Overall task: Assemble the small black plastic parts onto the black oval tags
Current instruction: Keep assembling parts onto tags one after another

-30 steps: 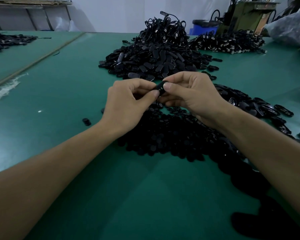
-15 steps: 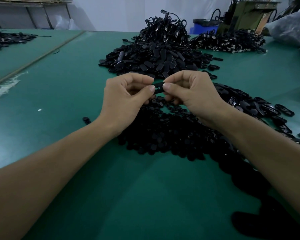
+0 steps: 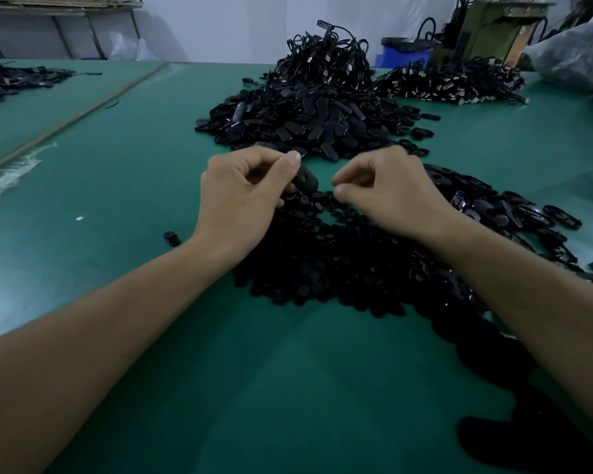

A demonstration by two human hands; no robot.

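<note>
Left hand (image 3: 243, 196) pinches tag (image 3: 307, 181) between thumb and curled fingers, tag held just above near pile of small parts (image 3: 322, 265). Right hand (image 3: 387, 189) beside it, apart from tag, fingers curled, thumb and forefinger nearly meeting; cannot tell if anything is held. Tag heap (image 3: 308, 121) behind, on green table (image 3: 134, 172).

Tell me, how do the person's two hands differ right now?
The left hand pinches a black oval tag between thumb and fingers; on the right hand, thumb and forefinger nearly meet, with nothing I can make out between them. The left hand's thumb tip sits high, on the tag; the right hand's points low, toward the pile of small black parts. Both hands hover over that pile with fingers curled.
</note>
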